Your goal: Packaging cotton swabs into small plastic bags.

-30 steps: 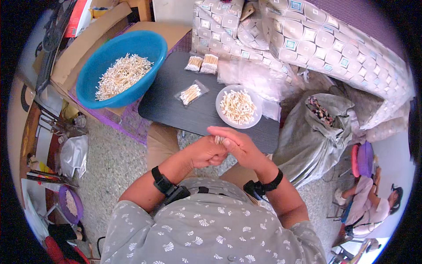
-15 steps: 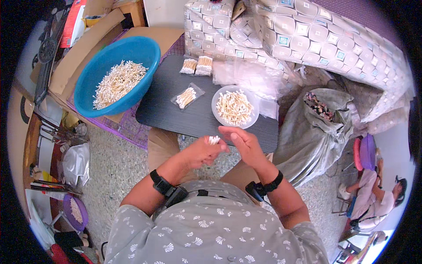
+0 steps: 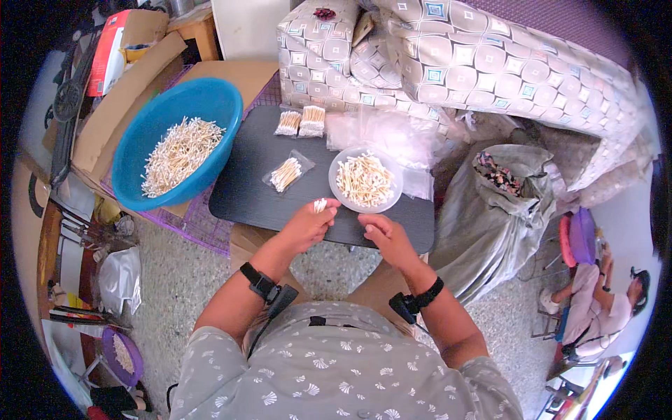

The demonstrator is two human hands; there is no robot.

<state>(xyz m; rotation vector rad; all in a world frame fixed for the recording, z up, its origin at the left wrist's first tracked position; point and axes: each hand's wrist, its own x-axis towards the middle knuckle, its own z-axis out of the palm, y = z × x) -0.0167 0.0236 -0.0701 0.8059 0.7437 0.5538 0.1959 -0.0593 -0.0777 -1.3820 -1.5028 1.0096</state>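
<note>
The right hand curls its fingers loosely, seemingly empty, the left hand wraps its fingers round a few swabs, and beyond, on the dark surface, a swab-filled bowl stands right of a packet, before clear bags.

No readable text before you
At your ten o'clock, any print on the red-and-white, rectangular cardboard box is too small for you to make out.

A grey sack slumps beside a patterned sofa. A person sits at far right. A red-and-white box stands at upper left.
</note>
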